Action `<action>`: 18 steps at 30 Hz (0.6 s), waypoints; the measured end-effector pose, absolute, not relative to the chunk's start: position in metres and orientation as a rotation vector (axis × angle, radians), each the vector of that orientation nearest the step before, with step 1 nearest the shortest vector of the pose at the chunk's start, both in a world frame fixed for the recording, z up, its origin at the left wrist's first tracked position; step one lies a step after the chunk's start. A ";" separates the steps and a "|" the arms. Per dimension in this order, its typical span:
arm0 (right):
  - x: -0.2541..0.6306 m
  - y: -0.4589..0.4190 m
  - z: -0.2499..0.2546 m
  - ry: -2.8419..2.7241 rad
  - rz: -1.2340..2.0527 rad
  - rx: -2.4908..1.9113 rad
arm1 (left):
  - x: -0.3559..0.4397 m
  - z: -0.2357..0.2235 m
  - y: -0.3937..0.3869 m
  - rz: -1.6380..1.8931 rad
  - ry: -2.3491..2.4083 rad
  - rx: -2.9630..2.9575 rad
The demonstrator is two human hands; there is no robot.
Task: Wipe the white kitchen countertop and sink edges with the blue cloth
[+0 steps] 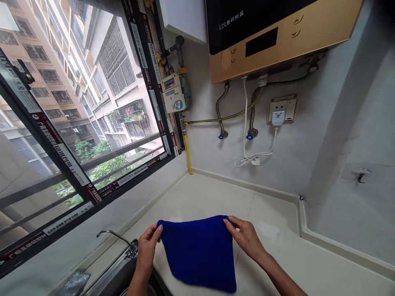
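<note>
**Blue cloth held spread above a kitchen countertop**

A large window fills the left of the view, with apartment blocks beyond it. On the wall at upper right hangs a gold-fronted water heater, its hoses and a white cord running down to a wall socket. A gas meter sits in the corner beside a yellow pipe. The pale countertop spans the foreground; a sink with a tap lies at lower left. The blue cloth hangs just above the countertop, next to the sink. The left hand pinches its upper left corner, the right hand its upper right corner, hands held apart.
</note>
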State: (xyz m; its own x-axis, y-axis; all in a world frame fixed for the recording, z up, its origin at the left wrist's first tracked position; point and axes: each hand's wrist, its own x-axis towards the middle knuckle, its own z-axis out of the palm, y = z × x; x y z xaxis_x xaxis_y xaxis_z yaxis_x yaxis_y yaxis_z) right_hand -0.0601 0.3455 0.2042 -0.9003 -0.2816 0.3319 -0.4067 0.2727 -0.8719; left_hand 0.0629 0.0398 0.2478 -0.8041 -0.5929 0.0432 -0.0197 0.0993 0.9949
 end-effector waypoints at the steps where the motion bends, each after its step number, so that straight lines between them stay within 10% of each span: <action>1: -0.061 0.344 0.203 -2.438 1.708 0.673 | 0.063 0.244 0.038 -1.802 -1.947 0.626; 13: -0.072 0.320 0.202 -2.363 1.860 0.749 | 0.064 0.225 0.008 -1.724 -1.882 0.704; 18: -0.052 0.324 0.124 -2.511 1.772 0.743 | 0.093 0.143 0.010 -1.740 -2.160 0.829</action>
State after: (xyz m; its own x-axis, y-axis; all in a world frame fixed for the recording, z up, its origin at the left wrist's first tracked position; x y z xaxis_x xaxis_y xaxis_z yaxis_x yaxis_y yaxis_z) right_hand -0.0520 0.3236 0.1239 -0.8895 -0.3844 0.2472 -0.3616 0.2614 -0.8949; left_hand 0.0931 0.0101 0.1425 -0.8081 -0.5678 -0.1569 -0.2740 0.1265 0.9534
